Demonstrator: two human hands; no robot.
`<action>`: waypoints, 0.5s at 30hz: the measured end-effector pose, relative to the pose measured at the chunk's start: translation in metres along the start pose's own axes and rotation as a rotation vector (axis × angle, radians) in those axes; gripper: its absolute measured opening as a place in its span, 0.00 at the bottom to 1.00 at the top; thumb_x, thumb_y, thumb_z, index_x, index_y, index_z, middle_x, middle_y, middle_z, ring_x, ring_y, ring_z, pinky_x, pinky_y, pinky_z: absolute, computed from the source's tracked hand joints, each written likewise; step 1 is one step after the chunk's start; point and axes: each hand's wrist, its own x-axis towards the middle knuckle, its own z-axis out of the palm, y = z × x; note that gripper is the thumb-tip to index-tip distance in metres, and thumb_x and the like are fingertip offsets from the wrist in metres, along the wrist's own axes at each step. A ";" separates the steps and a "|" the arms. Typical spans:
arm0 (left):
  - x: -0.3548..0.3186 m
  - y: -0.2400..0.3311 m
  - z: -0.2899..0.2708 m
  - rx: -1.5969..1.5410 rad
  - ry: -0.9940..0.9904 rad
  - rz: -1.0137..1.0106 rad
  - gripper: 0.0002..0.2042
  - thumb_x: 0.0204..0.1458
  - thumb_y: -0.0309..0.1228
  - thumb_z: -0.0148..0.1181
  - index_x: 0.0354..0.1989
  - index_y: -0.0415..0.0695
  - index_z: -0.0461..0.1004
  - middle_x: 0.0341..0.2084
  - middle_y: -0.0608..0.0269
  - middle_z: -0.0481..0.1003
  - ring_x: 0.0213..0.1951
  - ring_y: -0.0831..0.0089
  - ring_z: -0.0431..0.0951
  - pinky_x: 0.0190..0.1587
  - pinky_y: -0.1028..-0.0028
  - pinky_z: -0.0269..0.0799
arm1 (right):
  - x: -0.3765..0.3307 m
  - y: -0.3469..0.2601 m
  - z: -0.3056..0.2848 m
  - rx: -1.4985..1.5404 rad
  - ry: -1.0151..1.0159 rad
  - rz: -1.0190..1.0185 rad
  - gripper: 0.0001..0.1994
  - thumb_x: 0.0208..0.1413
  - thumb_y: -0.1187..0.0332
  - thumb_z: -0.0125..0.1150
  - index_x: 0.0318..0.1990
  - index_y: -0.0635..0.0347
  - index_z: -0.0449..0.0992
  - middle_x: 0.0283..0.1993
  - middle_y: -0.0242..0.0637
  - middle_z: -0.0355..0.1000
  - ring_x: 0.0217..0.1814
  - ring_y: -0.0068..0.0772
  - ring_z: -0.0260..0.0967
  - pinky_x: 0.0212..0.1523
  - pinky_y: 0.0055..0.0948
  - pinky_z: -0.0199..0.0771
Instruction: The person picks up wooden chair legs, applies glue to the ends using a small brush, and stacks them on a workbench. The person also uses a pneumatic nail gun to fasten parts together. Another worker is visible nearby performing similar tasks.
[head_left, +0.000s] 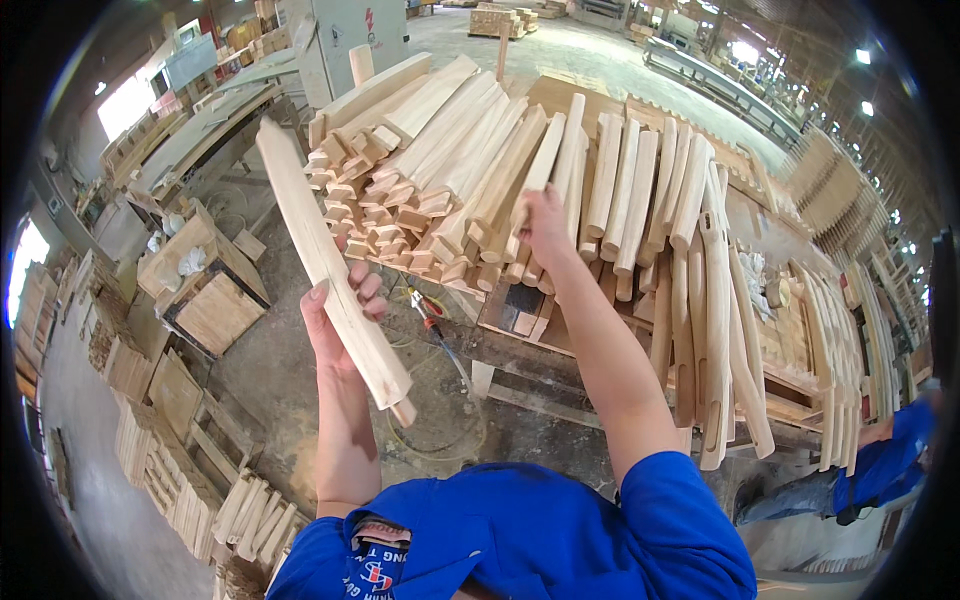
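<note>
My left hand (335, 322) is closed round a long pale wooden bar (305, 215), tilted and held up left of the stack. At its lower end a second wooden end shows underneath, so it may be more than one bar. My right hand (545, 228) reaches forward, its fingers wrapped round the near end of another wooden bar (543, 158) on the pile. Bars with angled ends form a thick stack (440, 130) to the left of that hand. Rounded bars (635, 190) lie side by side to its right.
Curved, slotted wooden pieces (717, 330) overhang the right side of the workbench (540, 335). An air gun (428, 308) with a hose hangs by the bench's near edge. A wooden box (215, 300) stands on the left. Another person (880, 465) in blue is at the right.
</note>
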 end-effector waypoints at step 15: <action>0.010 -0.016 -0.011 0.023 0.055 0.064 0.39 0.44 0.45 0.57 0.64 0.42 0.52 0.59 0.39 0.59 0.53 0.47 0.69 0.52 0.52 0.72 | -0.159 0.014 0.054 -0.566 -0.802 -0.433 0.29 0.55 0.66 0.47 0.64 0.68 0.55 0.59 0.55 0.61 0.61 0.45 0.61 0.62 0.37 0.57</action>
